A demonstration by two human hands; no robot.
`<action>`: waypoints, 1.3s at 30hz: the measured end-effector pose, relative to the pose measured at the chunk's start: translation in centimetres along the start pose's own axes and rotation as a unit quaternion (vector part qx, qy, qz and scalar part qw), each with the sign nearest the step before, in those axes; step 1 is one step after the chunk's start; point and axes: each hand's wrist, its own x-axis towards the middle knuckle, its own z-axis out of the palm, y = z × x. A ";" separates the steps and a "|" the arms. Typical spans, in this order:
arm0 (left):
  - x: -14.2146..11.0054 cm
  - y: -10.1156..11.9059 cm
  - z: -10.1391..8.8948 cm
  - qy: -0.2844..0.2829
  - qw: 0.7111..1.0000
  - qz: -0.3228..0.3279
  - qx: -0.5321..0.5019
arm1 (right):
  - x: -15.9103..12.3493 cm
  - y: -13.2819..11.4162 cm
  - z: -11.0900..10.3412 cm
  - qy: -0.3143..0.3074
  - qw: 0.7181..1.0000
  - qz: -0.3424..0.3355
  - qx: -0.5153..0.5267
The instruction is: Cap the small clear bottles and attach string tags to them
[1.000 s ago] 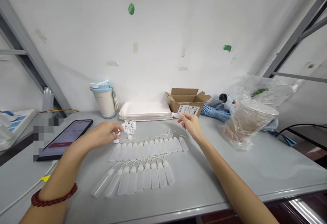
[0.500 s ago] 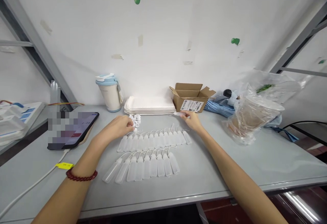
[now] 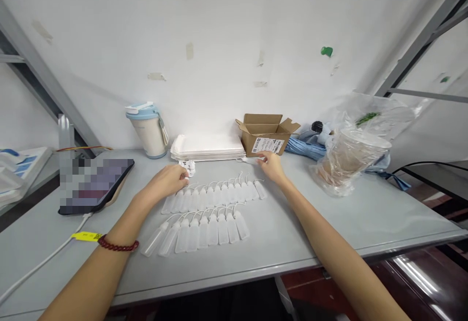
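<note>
Tubes [image 3: 204, 234] in two rows on counter [image 3: 281, 243], stack [image 3: 208, 148] behind. Cup [image 3: 149, 136] left of stack, box [image 3: 265, 143] right.

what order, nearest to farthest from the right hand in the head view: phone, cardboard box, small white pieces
1. Cardboard box, just behind the right hand.
2. Small white pieces, to its left, by the left hand.
3. Phone, far over on the left.

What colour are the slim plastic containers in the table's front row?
The slim plastic containers are translucent white, best seen in the head view.
</note>
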 end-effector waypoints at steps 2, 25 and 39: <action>-0.1 0.2 -0.2 0.013 1.000 -0.006 0.001 | -0.5 -0.7 -1.7 -0.031 0.999 -0.008 -0.015; -1.1 5.4 -1.2 0.118 0.945 -0.056 -0.299 | -2.3 -1.6 -5.3 -0.384 0.922 0.048 -0.019; -2.2 7.4 -1.0 -0.010 0.887 -0.060 -0.458 | -6.0 -6.9 -0.8 -0.011 0.983 -0.182 -0.037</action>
